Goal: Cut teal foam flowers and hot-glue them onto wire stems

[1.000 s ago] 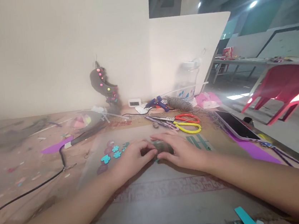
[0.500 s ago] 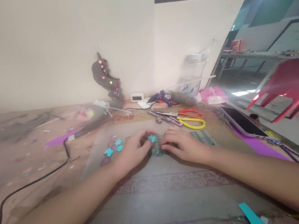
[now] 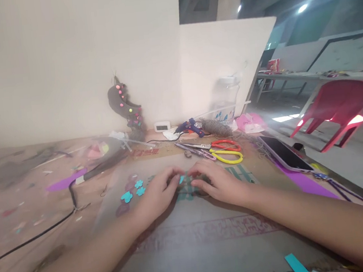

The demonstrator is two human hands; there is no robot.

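Observation:
My left hand (image 3: pixel 160 191) is closed, with thumb and fingers pinching a small turquoise cut-out piece (image 3: pixel 181 179), mostly hidden by the fingertips. Facing it from the right, my right hand (image 3: pixel 221 183) has its thumb and curled fingers apart, and nothing shows between them. Both hands are over a translucent sheet with printed patterns (image 3: pixel 194 248). Left of my left hand lie two turquoise flower cut-outs (image 3: pixel 140 191) and a turquoise heart-like cut-out (image 3: pixel 127 197).
Scissors with red and yellow handles (image 3: pixel 226 157) lie beyond my right hand. Behind them are a blue glue gun (image 3: pixel 191 127), a grey twine bundle (image 3: pixel 216 127) and a bottle (image 3: pixel 225 104). A phone (image 3: pixel 285 152) rests at right. A black cable (image 3: pixel 32 235) crosses the left side.
The camera view has shifted, so the table things appear lower and further left. My right thumb and fingers have spread a little. The turquoise piece now shows less.

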